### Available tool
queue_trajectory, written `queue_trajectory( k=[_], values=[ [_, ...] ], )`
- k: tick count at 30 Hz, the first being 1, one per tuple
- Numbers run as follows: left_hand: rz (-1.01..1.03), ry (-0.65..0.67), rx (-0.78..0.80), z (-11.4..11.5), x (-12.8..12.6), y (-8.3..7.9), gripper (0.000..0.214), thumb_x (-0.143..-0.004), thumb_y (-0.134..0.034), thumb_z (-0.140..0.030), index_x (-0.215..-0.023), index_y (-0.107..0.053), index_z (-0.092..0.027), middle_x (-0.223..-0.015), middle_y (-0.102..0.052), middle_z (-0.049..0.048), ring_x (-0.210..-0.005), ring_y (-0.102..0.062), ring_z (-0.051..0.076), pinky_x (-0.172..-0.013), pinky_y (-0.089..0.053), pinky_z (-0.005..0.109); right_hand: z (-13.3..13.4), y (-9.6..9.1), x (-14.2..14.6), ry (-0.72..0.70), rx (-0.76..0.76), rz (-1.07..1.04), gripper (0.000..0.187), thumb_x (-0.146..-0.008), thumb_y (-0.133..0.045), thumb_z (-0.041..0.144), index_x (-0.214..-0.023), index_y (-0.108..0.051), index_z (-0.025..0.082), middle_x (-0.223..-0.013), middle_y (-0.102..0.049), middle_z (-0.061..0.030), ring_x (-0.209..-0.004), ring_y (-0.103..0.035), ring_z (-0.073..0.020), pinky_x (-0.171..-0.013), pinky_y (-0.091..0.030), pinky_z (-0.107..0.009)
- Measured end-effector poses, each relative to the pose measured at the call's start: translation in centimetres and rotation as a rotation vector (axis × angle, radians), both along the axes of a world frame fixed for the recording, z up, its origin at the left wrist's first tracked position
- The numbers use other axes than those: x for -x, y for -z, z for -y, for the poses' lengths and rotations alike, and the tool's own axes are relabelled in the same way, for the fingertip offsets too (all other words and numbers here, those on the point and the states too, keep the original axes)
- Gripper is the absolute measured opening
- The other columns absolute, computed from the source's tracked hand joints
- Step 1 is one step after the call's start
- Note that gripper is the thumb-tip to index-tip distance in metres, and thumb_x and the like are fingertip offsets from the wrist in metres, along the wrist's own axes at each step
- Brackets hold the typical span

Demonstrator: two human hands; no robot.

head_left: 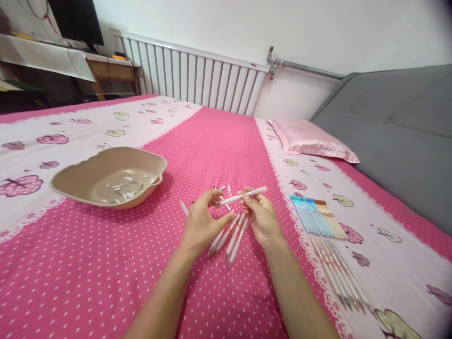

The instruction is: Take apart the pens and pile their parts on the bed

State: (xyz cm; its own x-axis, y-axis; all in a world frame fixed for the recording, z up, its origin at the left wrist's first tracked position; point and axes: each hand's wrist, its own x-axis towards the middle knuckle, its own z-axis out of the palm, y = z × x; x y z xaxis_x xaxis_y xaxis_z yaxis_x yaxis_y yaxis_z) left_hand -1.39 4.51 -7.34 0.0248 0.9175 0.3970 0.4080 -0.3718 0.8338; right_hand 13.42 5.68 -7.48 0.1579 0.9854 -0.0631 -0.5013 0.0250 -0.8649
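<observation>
Both my hands hold one white pen (243, 195) level above a pink dotted bedspread (219, 141). My left hand (203, 223) pinches its near left end. My right hand (261, 219) grips it near the middle, fingers closed. Under my hands lie several white pens (231, 238) side by side on the spread, and a few more pens (221, 189) show just beyond my fingers. A beige scalloped bowl (70, 181) at the left holds small white bits and scraps (123, 188).
A row of blue and orange pens (318, 216) lies at the right, with pale pens (339, 273) laid out nearer me. A pink pillow (310, 139) rests by a grey headboard (399, 132). A white radiator (197, 77) stands behind the bed.
</observation>
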Motion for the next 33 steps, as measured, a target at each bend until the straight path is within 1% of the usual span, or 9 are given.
queue_trajectory(
  k=[5,8,11,14,16,19,24,28,33],
  values=[
    [-0.089,-0.046,-0.118,-0.26,-0.13,0.21,0.013,-0.077,-0.06,-0.026,-0.084,-0.065,-0.016,-0.081,-0.067,0.0031,-0.076,-0.059,0.015,-0.073,-0.043,0.028,0.16,-0.06,0.18,-0.025,0.002,0.009,0.027,-0.062,-0.078,0.018,-0.085,-0.065,0.017,-0.081,-0.068,-0.0014,-0.059,-0.056,-0.0045,-0.045,-0.041,-0.01],
    [-0.12,-0.052,-0.013,-0.24,0.06,0.04,0.026,-0.084,-0.05,-0.036,-0.081,-0.067,-0.016,-0.07,-0.065,0.0022,-0.066,-0.057,0.015,-0.063,-0.04,0.026,0.25,-0.17,0.23,-0.034,-0.007,0.009,0.026,-0.062,-0.078,0.019,-0.084,-0.065,0.017,-0.082,-0.068,-0.0014,-0.06,-0.056,-0.0048,-0.045,-0.041,-0.01],
    [-0.135,-0.078,0.21,-0.03,0.25,-0.14,0.051,-0.087,-0.035,-0.048,-0.063,-0.065,-0.015,-0.049,-0.053,0.0007,-0.047,-0.048,0.014,-0.05,-0.032,0.025,0.27,-0.22,0.16,-0.056,-0.017,0.004,0.027,-0.062,-0.078,0.019,-0.085,-0.065,0.017,-0.082,-0.067,-0.0012,-0.059,-0.055,-0.0046,-0.046,-0.042,-0.01],
    [-0.142,-0.152,0.33,0.19,0.43,-0.23,0.063,-0.087,-0.027,-0.055,-0.057,-0.063,-0.014,-0.043,-0.049,0.0012,-0.044,-0.046,0.015,-0.048,-0.03,0.026,0.21,-0.14,0.05,-0.051,-0.02,-0.003,0.028,-0.061,-0.079,0.02,-0.085,-0.065,0.018,-0.078,-0.065,0.0002,-0.057,-0.054,-0.0041,-0.044,-0.041,-0.01],
    [-0.131,-0.151,0.266,0.23,0.42,-0.23,0.053,-0.085,-0.035,-0.055,-0.073,-0.066,-0.014,-0.056,-0.058,0.0028,-0.055,-0.053,0.017,-0.053,-0.035,0.027,0.15,-0.03,0.0,-0.042,-0.02,0.004,0.028,-0.061,-0.079,0.021,-0.085,-0.065,0.018,-0.077,-0.064,0.001,-0.057,-0.053,-0.0039,-0.044,-0.041,-0.01],
    [-0.079,-0.06,0.057,0.13,0.16,-0.1,0.038,-0.072,-0.063,-0.043,-0.099,-0.062,-0.015,-0.086,-0.065,0.0049,-0.078,-0.059,0.018,-0.068,-0.043,0.028,0.08,0.11,0.0,-0.034,-0.022,0.007,0.028,-0.062,-0.078,0.022,-0.087,-0.065,0.018,-0.077,-0.063,0.0013,-0.057,-0.053,-0.0039,-0.045,-0.041,-0.01],
    [-0.087,-0.033,-0.079,-0.03,-0.13,-0.04,0.013,-0.077,-0.058,-0.028,-0.082,-0.065,-0.017,-0.079,-0.066,0.0029,-0.073,-0.058,0.015,-0.07,-0.043,0.027,0.1,-0.06,0.09,-0.042,-0.024,0.01,0.028,-0.062,-0.077,0.02,-0.086,-0.064,0.018,-0.078,-0.065,0.0003,-0.056,-0.053,-0.005,-0.044,-0.041,-0.011],
    [-0.109,-0.03,0.072,0.09,-0.03,-0.38,0.038,-0.085,-0.044,-0.043,-0.068,-0.065,-0.016,-0.059,-0.06,0.0006,-0.054,-0.051,0.013,-0.054,-0.035,0.024,0.17,-0.28,0.06,-0.052,-0.031,-0.019,0.027,-0.062,-0.077,0.019,-0.085,-0.064,0.018,-0.081,-0.066,0.0001,-0.056,-0.052,-0.0039,-0.044,-0.041,-0.01],
    [0.058,-0.004,0.295,0.03,0.16,-0.4,0.057,-0.085,-0.036,-0.053,-0.048,-0.057,-0.015,-0.042,-0.047,-0.0006,-0.041,-0.042,0.01,-0.047,-0.03,0.023,0.25,-0.23,0.12,-0.108,-0.039,-0.057,0.028,-0.063,-0.076,0.016,-0.088,-0.064,0.017,-0.082,-0.067,-0.0007,-0.056,-0.053,-0.0036,-0.046,-0.042,-0.01]
  ],
)
